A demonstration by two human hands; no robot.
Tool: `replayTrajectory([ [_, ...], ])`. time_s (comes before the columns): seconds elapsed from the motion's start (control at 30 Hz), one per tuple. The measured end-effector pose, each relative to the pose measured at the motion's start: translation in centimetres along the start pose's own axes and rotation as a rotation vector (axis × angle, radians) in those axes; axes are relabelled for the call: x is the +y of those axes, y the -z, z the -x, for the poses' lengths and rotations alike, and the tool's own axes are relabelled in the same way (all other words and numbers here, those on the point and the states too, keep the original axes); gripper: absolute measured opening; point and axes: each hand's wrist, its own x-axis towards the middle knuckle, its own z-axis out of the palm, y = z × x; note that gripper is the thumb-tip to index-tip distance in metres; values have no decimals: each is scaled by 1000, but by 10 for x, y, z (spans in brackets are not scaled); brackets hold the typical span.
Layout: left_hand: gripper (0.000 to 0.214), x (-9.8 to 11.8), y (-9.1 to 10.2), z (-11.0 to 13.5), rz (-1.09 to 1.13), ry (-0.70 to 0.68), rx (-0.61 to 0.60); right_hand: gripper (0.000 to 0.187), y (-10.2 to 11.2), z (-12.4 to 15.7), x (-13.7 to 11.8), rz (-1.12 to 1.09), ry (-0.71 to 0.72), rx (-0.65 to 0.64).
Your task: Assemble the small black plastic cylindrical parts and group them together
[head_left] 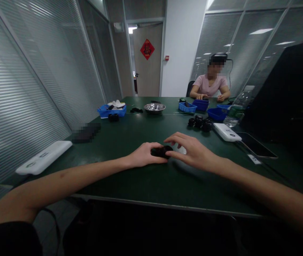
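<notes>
My left hand (144, 155) rests on the green table (130, 177) with its fingers closed round a small black round part (160, 152). My right hand (191, 150) meets it from the right, thumb and forefinger pinched on the same black part, the other fingers arched above it. Something pale (181, 149) shows on the table under my right fingers; I cannot make out what it is. Both forearms reach in from the near edge.
Several black round parts (200, 123) lie right of centre, beside a white box (226, 132), a phone (255, 145) and a water bottle (238, 106). Blue bins (111, 110) and a metal bowl (154, 107) stand farther back. A white box (43, 157) lies left. Another person (210, 85) sits opposite.
</notes>
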Motion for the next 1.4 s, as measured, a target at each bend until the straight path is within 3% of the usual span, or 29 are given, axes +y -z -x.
replayTrajectory([
  [0.1,42,2,1,0,-15,3,-10,27,2,1,4,0,-46,-22],
  [0.3,43,3,0,1,-31,-13,11,28,12,-2,3,-139,25,-125],
  [0.5,39,6,1,1,-73,-28,-2,31,7,-1,5,-8,-11,-17],
  [0.7,42,2,0,1,-57,-41,-5,30,14,0,0,-75,63,-116],
  [0.87,39,3,0,1,-76,-49,3,31,8,0,3,6,12,-31],
  [1.1,40,2,0,1,-82,-36,-5,29,11,2,-5,-56,85,-126],
  [1.27,39,4,1,1,-52,-45,-14,29,8,1,-4,17,-4,-45],
  [1.4,38,8,1,2,-59,-32,-10,25,9,2,-1,-10,2,-102],
])
